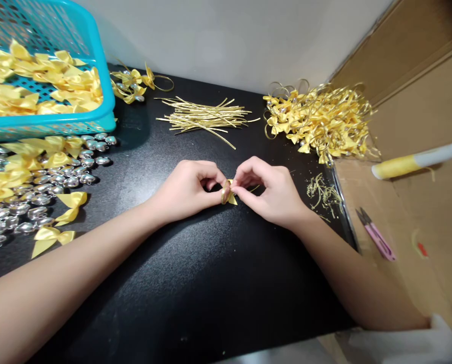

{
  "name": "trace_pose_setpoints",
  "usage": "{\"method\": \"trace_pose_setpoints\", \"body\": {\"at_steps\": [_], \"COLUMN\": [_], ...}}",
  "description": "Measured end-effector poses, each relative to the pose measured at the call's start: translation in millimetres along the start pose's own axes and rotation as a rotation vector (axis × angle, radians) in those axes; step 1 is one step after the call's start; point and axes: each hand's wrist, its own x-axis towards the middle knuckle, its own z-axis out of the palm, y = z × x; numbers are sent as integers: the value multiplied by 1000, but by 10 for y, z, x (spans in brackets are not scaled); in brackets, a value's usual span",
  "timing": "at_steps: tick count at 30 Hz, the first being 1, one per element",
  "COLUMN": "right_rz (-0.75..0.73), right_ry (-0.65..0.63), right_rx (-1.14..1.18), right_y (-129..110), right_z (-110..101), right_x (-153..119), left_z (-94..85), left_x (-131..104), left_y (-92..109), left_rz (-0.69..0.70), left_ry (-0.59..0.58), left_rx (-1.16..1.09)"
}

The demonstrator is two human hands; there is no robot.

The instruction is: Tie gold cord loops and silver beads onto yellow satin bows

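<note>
Over the middle of the black table, my left hand [191, 187] and my right hand [273, 189] meet fingertip to fingertip. Thumb and forefinger of the left are pinched on a small yellow ribbon bow [232, 199] with a looped gold cord [223, 194]. My right fingertips are closed at the other side of the same bow, a thin end of cord showing beneath them. Fingers cover most of the bow, so its knot is hidden. Beyond the hands lies a pile of cut gold cords [206, 117].
At left, a turquoise basket [109, 96] holds yellow bows; silver beads [40, 199] and loose bows [71, 206] lie before it. Finished-looking looped bows [320, 121] are heaped at back right. Cord scraps [324, 193], pink thread snips [379, 240] and a yellow-white roll [418, 161] are rightward.
</note>
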Motion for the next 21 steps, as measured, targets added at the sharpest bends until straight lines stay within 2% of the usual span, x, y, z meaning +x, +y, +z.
{"method": "trace_pose_setpoints", "body": {"at_steps": [7,16,21], "right_rz": [-92,-200,-206], "right_ry": [-36,-52,-89], "right_rx": [-184,-203,-189], "right_y": [-20,-26,-39], "right_z": [-33,-33,-46], "right_x": [14,18,13], "left_z": [26,16,19], "left_x": [11,17,19], "left_y": [5,14,13], "left_rz": [-18,-23,-13], "left_ry": [-12,-27,-29], "left_rx": [15,-17,7]}}
